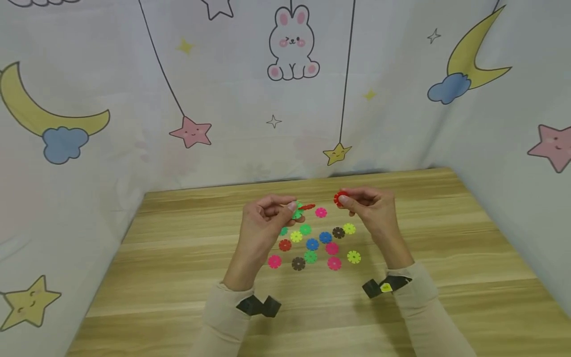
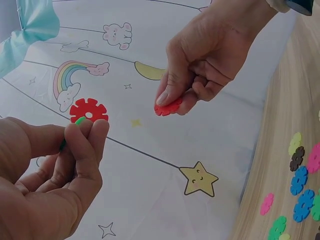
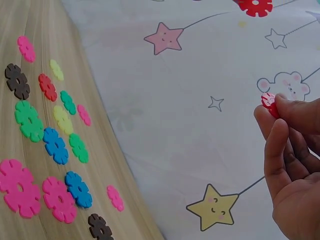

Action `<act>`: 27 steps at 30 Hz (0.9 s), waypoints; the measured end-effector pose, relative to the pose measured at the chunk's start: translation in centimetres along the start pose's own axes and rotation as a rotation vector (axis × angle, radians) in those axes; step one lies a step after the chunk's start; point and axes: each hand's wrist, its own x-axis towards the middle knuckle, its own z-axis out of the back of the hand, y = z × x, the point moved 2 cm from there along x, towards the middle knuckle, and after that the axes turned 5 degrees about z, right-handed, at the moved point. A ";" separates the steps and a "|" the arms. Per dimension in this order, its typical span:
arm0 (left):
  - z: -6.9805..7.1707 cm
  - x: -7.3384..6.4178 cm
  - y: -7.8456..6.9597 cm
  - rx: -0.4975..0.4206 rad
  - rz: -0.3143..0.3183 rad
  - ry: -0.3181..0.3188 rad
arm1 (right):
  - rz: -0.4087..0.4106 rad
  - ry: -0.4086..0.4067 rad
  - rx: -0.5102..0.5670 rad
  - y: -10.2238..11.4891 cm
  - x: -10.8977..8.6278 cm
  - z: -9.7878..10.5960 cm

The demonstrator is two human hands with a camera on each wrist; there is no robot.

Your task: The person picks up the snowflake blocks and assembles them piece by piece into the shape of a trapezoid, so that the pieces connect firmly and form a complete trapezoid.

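My left hand [image 1: 263,223] pinches a green notched disc [image 1: 297,213] between thumb and fingers, up over the table. A red notched disc [image 2: 95,107] is joined to the green one and sticks out past the fingertips. To the right, my right hand [image 1: 373,210] holds another red disc [image 1: 338,199] between thumb and index finger. The two hands are apart, with a gap between the pieces. In the left wrist view the fingers hide most of the green disc, and the right thumb covers part of its red disc [image 2: 168,108].
Several loose notched discs lie flat below the hands, among them a pink disc [image 1: 274,262], a brown disc [image 1: 298,264], a blue disc [image 1: 325,237] and a yellow disc [image 1: 354,257]. The wooden table [image 1: 169,277] meets a printed cloth [image 1: 241,148] at the back and sides.
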 end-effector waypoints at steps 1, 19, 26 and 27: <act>0.0 0.0 0.0 -0.004 -0.001 0.004 | 0.001 0.002 0.000 0.1 0.0 0.0; -0.1 0.0 0.0 -0.006 -0.007 0.014 | -0.002 0.062 0.023 2.2 -0.7 -1.3; -0.2 -0.1 0.0 -0.014 0.007 0.013 | 0.020 0.086 0.053 2.9 -0.8 -1.7; -0.2 0.0 0.0 -0.012 0.005 0.015 | 0.021 0.090 0.061 3.0 -0.8 -1.8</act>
